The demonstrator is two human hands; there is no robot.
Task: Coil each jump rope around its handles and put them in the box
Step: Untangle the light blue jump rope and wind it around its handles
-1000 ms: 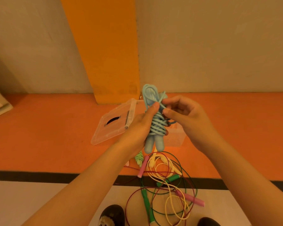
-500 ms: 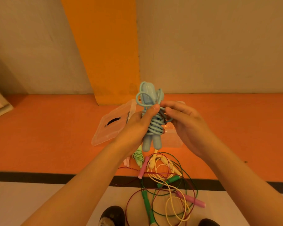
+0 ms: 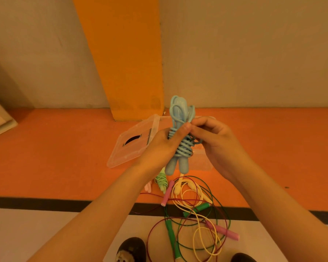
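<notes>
head view, task in progress. the blue jump rope (image 3: pixel 182 148) is held in the air above the clear box (image 3: pixel 203 163), its cord wound many turns round the paired handles, with loops standing up at the top. the left hand (image 3: pixel 159 148) grips the bundle, thumb pressed on the upper turns. the right hand (image 3: pixel 214 140) pinches the cord near the top with curled fingers, judged to be securing the last turn. the lid (image 3: pixel 129 148) lies off, just left of the box; what the box holds is hidden. a light green rope (image 3: pixel 161 181) lies coiled on the floor (image 3: pixel 64 167), not yet boxed. the yellow rope (image 3: pixel 186 193), green rope (image 3: pixel 170 233) and pink-handled rope (image 3: pixel 227 232) lie loose and tangled: left to coil.
</notes>
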